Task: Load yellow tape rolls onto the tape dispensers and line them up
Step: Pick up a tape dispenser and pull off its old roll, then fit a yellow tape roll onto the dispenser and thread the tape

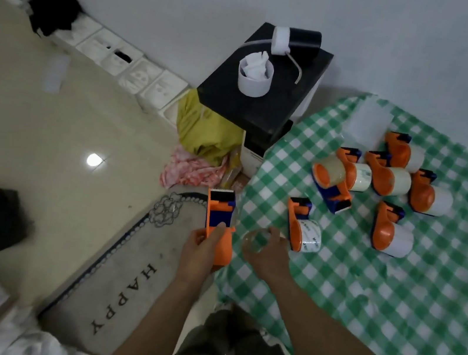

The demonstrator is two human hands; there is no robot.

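Observation:
My left hand grips an orange and blue tape dispenser with no roll on it, held over the left edge of the green checked cloth. Just to its right, my right hand holds a pale, translucent tape roll by its rim. Several loaded orange dispensers lie on the cloth: the nearest right beside my right hand, one on its side, and others in a loose cluster farther back. They are not in a straight row.
A black box with a white cup and a roll on top stands beyond the cloth's left corner. Yellow and pink cloths lie on the floor. A grey "HAPPY" mat lies below my left arm. Clear plastic wrap sits at the cloth's far edge.

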